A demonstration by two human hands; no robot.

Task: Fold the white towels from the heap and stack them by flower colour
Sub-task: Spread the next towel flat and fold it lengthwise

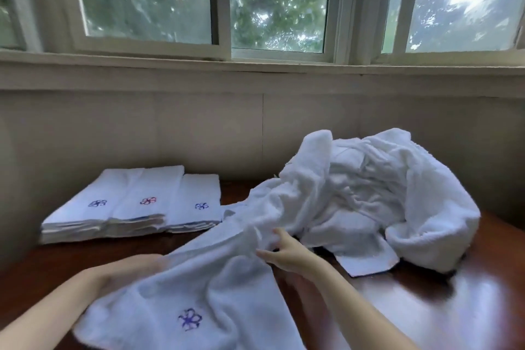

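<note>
**A dark bench under a row of windows**

A polished, reddish-brown wooden bench (443, 301) fills the foreground, its glossy top catching pale reflections of daylight. Behind it rises a plain cream wall (170, 133), panelled, with faint vertical seams. Above the wall runs a broad painted sill (199, 71), and on it sits a row of sliding windows (278, 0) in off-white frames. Through the glass, green tree foliage shows blurred; the pane on the far right is brightest, washed out by sky. Soft, cool daylight fills the room.
</note>
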